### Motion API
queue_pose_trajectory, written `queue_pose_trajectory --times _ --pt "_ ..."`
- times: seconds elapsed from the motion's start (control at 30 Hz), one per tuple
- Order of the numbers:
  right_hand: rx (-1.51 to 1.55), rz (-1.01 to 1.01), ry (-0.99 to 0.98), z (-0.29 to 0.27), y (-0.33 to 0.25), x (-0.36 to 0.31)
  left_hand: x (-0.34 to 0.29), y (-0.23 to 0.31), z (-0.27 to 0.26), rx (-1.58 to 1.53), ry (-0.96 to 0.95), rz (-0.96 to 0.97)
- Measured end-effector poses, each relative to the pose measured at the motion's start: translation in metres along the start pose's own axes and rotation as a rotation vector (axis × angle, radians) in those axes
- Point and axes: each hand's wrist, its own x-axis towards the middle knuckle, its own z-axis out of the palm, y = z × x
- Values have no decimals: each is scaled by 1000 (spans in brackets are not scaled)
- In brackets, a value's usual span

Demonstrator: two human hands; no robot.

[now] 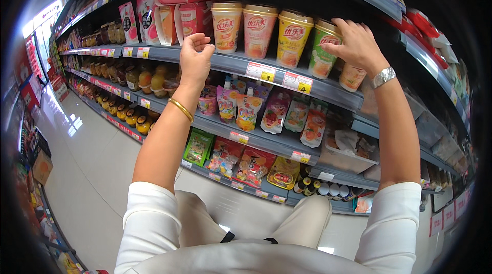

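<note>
My right hand point(356, 43) grips a green drink cup point(323, 51) near its lid, thumb across the front and fingers at the top and far side. The cup stands upright at the shelf edge. Partly below that hand is an orange-toned cup point(352, 77). To the left stand a yellow cup point(293, 41), a pink cup point(260, 33) and a pale orange cup point(225, 30), all with gold lids. My left hand point(196, 59) is raised beside the pale orange cup, empty, its fingers loosely bent. Behind it are pink cartons point(192, 15), one lying across the top.
The upper shelf edge point(307, 82) carries price tags. Spouted pouches point(247, 112) and jars point(132, 79) fill the shelf below. Bagged sweets point(253, 166) lie on the bottom shelf. A clear plastic bin point(351, 156) sits at the right. An aisle floor point(97, 161) runs along the left.
</note>
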Motion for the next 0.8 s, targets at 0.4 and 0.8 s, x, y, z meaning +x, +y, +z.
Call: queue_pose_trajectory --times 0.4,0.8 --pt "137 140 -210 -7 -5 30 52 49 57 744 -240 734" --pt "190 67 121 10 10 15 47 61 89 1026 -323 718"
